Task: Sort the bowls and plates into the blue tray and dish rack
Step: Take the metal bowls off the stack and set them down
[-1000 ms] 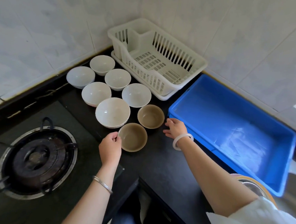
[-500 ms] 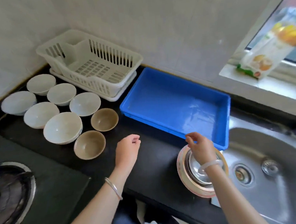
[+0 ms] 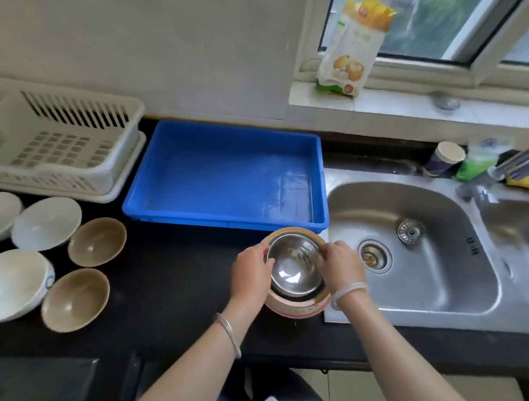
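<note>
**Both hands on the steel bowl**

Far left, white bowls (image 3: 46, 222) and two tan bowls (image 3: 97, 241) sit on the dark surface (image 3: 174, 275), below the white dish rack (image 3: 55, 139). The blue tray (image 3: 151, 205) lies bare beside it. Just in front of the tray's near rim, left hand (image 3: 252, 273) and right hand (image 3: 341, 265) each close a grip on opposite rims of the steel bowl (image 3: 294, 267), stacked in the orange-rimmed plates (image 3: 299, 307). Right of that: the sink (image 3: 424, 267).

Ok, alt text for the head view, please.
Both hands, left hand and right hand, grip a steel bowl stacked in a plate beside the sink. The blue tray and dish rack are empty.
</note>
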{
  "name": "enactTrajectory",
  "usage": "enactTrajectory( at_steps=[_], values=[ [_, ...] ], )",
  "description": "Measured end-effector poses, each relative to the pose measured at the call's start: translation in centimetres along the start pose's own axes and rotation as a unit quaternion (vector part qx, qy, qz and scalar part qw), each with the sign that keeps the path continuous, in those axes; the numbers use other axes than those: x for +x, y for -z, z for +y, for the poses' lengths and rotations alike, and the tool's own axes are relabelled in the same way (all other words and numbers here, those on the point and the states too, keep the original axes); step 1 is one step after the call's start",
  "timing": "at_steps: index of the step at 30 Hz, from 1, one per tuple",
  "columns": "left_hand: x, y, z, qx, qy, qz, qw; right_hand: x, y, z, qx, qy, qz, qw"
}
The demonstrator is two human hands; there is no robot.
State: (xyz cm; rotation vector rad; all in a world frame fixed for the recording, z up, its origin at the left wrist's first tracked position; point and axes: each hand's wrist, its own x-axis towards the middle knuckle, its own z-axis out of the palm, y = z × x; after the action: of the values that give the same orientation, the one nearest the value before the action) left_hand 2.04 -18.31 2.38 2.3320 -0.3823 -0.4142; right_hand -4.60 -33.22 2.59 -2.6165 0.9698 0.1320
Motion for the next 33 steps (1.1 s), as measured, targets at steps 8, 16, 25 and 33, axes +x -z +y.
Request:
enactTrajectory(
  at_steps=[8, 16, 25, 33],
  values=[
    [0.7, -0.2, 0.5, 0.039, 0.029, -0.002, 0.999, 0.2, -0.3, 0.5, 0.116, -0.060, -0.025, 0.991],
    [1.5, 1.6, 0.6, 0.009, 0.035, 0.005, 0.999, 0.2, 0.6, 1.3, 0.153, -0.069, -0.039, 0.985],
    [2.3, 5.2, -1.2, -0.058, 0.074, 0.016, 0.995, 0.3, 0.1, 0.4, 0.107, -0.101, -0.029, 0.989],
    [2.2, 6.1, -3.6, -0.139, 0.116, 0.031, 0.983, 0.2, 0.7, 0.3, 0.173, -0.108, -0.022, 0.979]
  ],
)
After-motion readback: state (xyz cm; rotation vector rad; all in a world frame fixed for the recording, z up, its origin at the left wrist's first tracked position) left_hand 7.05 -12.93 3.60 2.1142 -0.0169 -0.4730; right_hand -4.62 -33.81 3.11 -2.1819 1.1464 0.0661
